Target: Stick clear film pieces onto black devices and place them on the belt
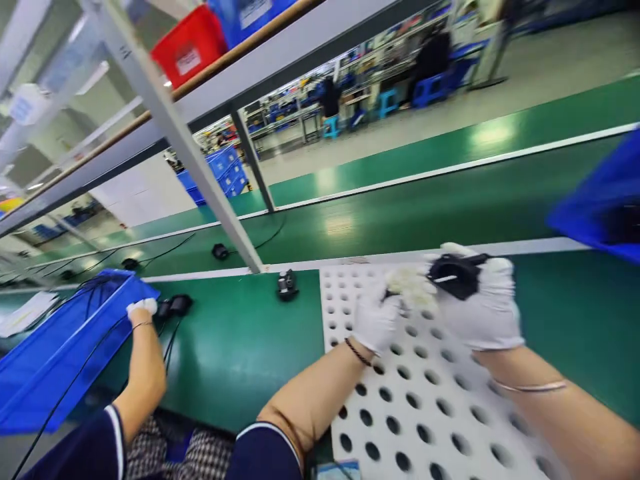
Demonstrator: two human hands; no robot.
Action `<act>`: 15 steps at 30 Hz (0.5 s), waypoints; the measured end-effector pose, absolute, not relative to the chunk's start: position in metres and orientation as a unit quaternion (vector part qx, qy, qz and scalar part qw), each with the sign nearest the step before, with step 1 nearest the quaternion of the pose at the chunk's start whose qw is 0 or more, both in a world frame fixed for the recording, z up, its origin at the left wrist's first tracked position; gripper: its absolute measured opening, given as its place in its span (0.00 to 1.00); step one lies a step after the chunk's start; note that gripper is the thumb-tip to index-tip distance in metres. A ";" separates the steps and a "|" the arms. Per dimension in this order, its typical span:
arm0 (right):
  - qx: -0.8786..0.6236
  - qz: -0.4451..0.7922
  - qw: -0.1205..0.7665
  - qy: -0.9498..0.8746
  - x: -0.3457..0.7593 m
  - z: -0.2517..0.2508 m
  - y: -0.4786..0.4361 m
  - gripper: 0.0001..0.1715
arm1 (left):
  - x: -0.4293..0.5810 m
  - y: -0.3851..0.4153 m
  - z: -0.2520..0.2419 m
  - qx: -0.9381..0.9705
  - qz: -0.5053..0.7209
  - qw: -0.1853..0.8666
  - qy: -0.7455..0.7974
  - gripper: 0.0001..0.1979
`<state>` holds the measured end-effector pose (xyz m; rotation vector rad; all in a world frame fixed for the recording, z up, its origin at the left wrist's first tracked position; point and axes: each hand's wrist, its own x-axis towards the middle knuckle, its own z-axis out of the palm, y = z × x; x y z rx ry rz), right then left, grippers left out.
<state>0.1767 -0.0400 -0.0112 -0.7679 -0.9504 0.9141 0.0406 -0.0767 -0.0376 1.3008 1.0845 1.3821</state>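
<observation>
Blue bin (60,353) at far left, tilted, black cables trailing out. Just beside its rim, a co-worker's gloved hand (143,308), touching a black plug-like piece (175,305) on the green belt (235,347). Further right, alone on the belt, a small black-and-silver part (287,285), well apart from every hand.

Then the white perforated tray (425,413), holes empty where visible. Above its far edge, left hand (377,320) in a white glove, fingers curled and stretched rightward, tips blurred; cannot tell whether clamped on anything or only brushing.

Immediately right of those fingertips, the black part (457,275), raised off the tray, long axis roughly left to right, a pale strip across its face. Held by the right hand (487,310), also gloved, fingers wrapped around from behind and below, thumb on top. Right hand nearer by far: already gripping; left hand at the part's left end.

At the far right edge, a second blue bin (600,207), blurred.
</observation>
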 end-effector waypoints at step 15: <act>-0.289 0.146 0.644 -0.693 0.198 -0.028 -0.037 0.38 | 0.035 -0.087 -0.034 0.549 0.588 0.445 0.393 0.18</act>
